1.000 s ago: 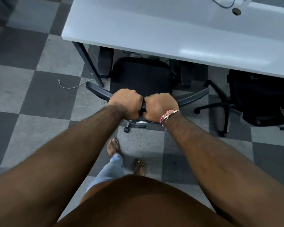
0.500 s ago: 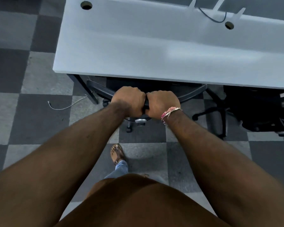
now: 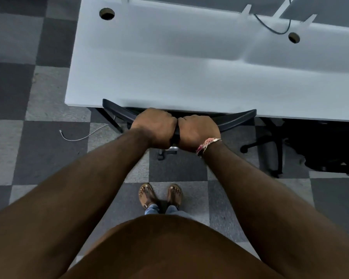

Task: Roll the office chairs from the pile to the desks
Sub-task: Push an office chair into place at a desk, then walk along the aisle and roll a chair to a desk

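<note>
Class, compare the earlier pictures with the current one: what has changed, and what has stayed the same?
The chair has rolled forward under the desk; its seat, visible earlier, is now hidden. The feet now stand side by side. Left hand and right hand still grip the backrest top.

This is an office. A long white desk [image 3: 189,73] fills the upper part of the view, with round cable holes [image 3: 107,13] cut through its top and a dark cable [image 3: 274,29] looping near one of them. The floor is laid in carpet tiles [image 3: 48,154] in a grey checkerboard, a common office finish. A black office chair [image 3: 236,120] is tucked under the desk edge, and a second black swivel chair [image 3: 310,150] on a star base sits under the desk to the right. A loose white cable [image 3: 79,137] lies on the carpet.
</note>
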`<state>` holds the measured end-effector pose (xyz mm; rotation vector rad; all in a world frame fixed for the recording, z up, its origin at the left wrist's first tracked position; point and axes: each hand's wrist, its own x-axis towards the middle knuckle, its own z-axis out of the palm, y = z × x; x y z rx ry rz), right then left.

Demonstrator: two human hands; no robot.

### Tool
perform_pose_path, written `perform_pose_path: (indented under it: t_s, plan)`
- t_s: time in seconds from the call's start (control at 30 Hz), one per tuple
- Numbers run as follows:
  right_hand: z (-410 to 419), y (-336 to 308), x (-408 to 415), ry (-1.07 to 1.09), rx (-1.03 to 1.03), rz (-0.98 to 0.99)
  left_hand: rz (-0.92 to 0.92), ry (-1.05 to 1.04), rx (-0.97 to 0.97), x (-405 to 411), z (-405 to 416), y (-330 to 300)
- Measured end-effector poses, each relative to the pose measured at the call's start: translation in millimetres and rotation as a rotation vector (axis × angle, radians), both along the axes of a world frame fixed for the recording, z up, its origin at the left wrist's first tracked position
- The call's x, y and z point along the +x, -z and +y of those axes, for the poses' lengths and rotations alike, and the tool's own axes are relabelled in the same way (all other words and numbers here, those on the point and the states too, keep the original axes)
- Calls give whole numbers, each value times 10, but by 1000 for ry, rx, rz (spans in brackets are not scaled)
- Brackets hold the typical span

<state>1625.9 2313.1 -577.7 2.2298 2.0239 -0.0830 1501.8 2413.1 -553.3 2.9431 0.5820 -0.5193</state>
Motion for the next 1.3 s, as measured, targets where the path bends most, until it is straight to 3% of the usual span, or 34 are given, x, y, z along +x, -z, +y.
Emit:
perform_pose_path:
  t_s: [0.47, 0.8, 1.03, 1.3]
  plan:
    - [-51, -123, -11, -2, 2, 34, -8, -101, -18, -10, -136, -140]
    - [-72, -192, -209, 7, 128, 216, -86, -249, -41, -304, -273, -447]
    - [325, -326, -577, -79, 197, 194, -183, -328, -28, -790, 9, -595]
    - [1173, -421, -1182, -93, 140, 168, -249, -393, -45, -1423, 728, -538]
